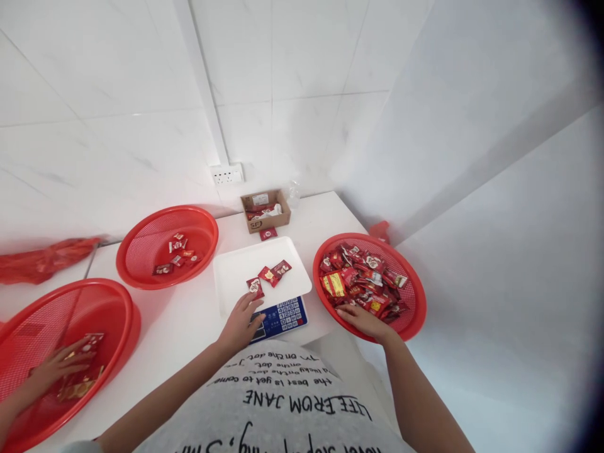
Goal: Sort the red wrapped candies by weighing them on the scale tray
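Your left hand (243, 319) is loosely spread beside small glossy red packets (255, 287) on the rectangular white plastic tray (233, 270); palm pressure could tip it. Right hand (364, 321) at round red plastic basket (421, 296): can't tell grip.

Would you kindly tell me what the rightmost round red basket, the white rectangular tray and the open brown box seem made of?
Rightmost round red basket: probably glossy plastic; smooth rim, perforated wall. White rectangular tray: perhaps smooth plastic, or coated metal; evenly white, rounded corners. Open brown box: likely matte cardboard; dull printed side.
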A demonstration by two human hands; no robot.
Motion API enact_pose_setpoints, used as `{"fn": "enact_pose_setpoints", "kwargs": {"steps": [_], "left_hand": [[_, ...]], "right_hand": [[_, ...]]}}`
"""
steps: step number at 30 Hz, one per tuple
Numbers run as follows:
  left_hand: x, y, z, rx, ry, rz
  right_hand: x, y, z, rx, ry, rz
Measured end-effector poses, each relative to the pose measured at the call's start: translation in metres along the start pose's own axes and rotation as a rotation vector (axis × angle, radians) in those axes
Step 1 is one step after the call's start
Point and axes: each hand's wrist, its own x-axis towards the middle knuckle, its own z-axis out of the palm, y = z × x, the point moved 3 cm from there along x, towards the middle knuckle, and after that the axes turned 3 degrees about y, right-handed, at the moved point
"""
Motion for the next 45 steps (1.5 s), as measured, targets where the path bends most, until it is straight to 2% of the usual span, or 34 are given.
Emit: {"fn": "enact_pose_setpoints", "kwargs": {"steps": [4, 7, 11, 13, 17, 19, 22, 26, 30, 33, 36, 40, 45], "left_hand": [[0.003, 0.007, 0.0, 0.006, -0.034, 0.042], [0.005, 0.011, 0.001, 0.033, -0.074, 0.056], [0.005, 0.012, 0.006, 0.068, -0.121, 0.067], [0.005, 0.013, 0.009, 0.085, -0.141, 0.071], [0.005, 0.016, 0.012, 0.114, -0.175, 0.094], [0.005, 0.015, 0.012, 0.12, -0.177, 0.087], [0.002, 0.01, 0.01, 0.118, -0.183, 0.056], [0.001, 0.007, 0.012, 0.136, -0.219, 0.073], [0.017, 0.018, 0.017, 0.198, -0.274, 0.123], [0.038, 0.027, 0.02, 0.234, -0.303, 0.135], [0.057, 0.026, 0.025, 0.25, -0.351, 0.115], [0.073, 0.011, 0.027, 0.254, -0.411, 0.075], [0.076, -0.003, 0.017, 0.249, -0.357, 0.05]], "right_hand": [[-0.007, -0.003, 0.002, 0.114, 0.055, -0.072], [-0.009, -0.008, 0.001, 0.216, 0.207, -0.076], [-0.004, -0.028, 0.008, 0.513, 0.426, -0.02], [0.003, -0.049, 0.019, 0.593, 0.411, -0.072], [0.019, -0.091, 0.045, 0.587, 0.212, -0.171], [0.025, -0.1, 0.048, 0.542, 0.214, -0.19], [0.026, -0.087, 0.038, 0.321, 0.331, -0.155], [0.017, -0.038, 0.013, 0.073, 0.399, 0.002], [0.008, 0.015, 0.001, -0.103, 0.364, 0.194], [0.011, 0.036, 0.003, -0.159, 0.279, 0.238], [0.018, 0.042, 0.006, -0.176, 0.218, 0.22], [0.025, 0.041, 0.007, -0.184, 0.161, 0.202], [0.021, 0.033, 0.007, -0.144, 0.125, 0.138]]}}
